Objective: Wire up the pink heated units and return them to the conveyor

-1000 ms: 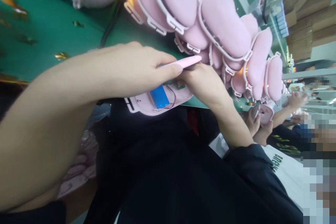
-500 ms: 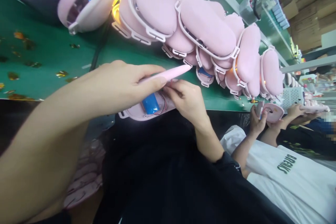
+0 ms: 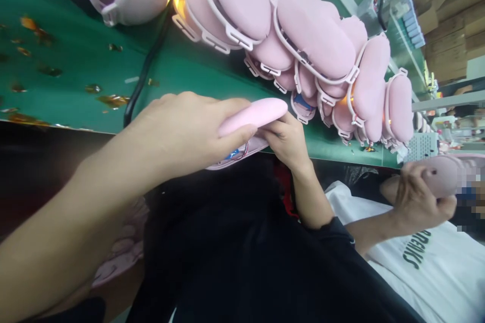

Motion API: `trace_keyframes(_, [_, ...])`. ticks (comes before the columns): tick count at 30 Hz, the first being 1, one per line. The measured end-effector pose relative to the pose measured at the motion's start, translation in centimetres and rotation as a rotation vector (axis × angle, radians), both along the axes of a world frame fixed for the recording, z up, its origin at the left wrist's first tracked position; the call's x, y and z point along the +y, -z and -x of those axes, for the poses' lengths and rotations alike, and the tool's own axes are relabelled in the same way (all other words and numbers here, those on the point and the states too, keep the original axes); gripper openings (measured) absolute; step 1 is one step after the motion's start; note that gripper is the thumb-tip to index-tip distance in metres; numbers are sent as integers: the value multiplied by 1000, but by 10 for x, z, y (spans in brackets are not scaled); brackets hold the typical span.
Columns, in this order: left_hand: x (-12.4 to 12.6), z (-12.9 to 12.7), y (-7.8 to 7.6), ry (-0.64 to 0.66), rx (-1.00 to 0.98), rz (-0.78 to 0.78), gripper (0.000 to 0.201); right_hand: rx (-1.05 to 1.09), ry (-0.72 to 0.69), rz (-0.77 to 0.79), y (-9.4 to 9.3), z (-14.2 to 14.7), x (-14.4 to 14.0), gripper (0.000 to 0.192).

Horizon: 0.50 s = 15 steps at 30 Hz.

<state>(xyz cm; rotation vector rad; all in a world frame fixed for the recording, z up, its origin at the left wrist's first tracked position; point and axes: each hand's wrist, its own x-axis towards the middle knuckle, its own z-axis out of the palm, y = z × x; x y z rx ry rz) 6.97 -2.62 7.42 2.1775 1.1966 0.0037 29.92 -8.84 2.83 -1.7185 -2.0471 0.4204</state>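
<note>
Lowering since a moment ago, the pink cover [image 3: 253, 114], gripped by left hand [image 3: 189, 128] and right hand [image 3: 286, 136], nearly hides the base shell [image 3: 237, 155] and its blue battery [image 3: 232, 153].

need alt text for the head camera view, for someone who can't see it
A person's left hand lowers a pink cover onto an open pink shell with blue inside, steadied by the right hand at the edge of a green table. A row of pink housings lies behind; a co-worker's hand holds another.
</note>
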Motion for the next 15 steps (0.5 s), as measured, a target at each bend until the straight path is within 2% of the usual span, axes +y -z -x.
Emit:
trace_keyframes(7, [2, -5, -4, 2, 9, 35, 68, 31, -57, 3, -1, -7, 7, 20])
trace_keyframes(12, [4, -8, -6, 9, 9, 18, 62, 24, -110, 79, -6, -16, 15, 17])
trace_keyframes(15, [5, -8, -9, 13, 21, -2, 57, -5, -114, 146, -4, -11, 18, 21])
